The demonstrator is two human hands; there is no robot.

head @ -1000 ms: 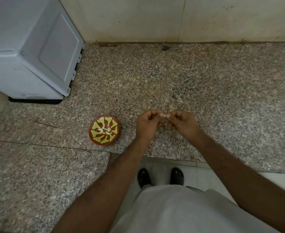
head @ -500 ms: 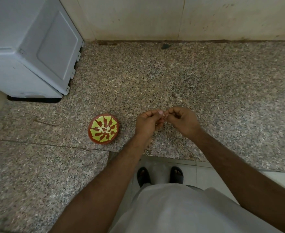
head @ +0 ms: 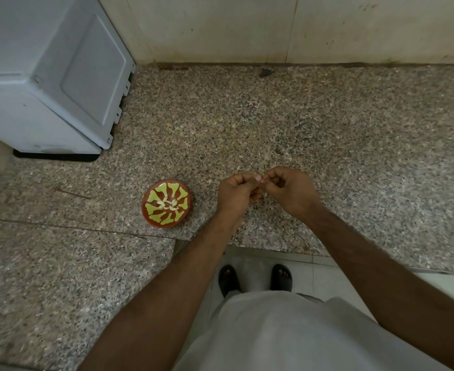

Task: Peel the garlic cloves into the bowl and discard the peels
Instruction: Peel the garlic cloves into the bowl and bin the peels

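A small red bowl [head: 151,218] with a yellow-green pattern stands on the speckled granite counter [head: 327,145]. Several pale peeled garlic cloves [head: 169,204] lie in its middle. To the right of the bowl, my left hand [head: 238,192] and my right hand [head: 291,190] meet above the counter, fingers curled, fingertips together. Between them they pinch a small garlic clove [head: 260,180], which is almost wholly hidden by the fingers.
A grey-white appliance [head: 46,76] stands at the back left of the counter. A tiled wall [head: 274,28] runs along the back. The counter's front edge steps inward in front of me, with my feet in dark sandals [head: 255,279] on the floor below.
Both hands have stayed together on the clove; the fingertips have shifted slightly. The bowl has not moved.
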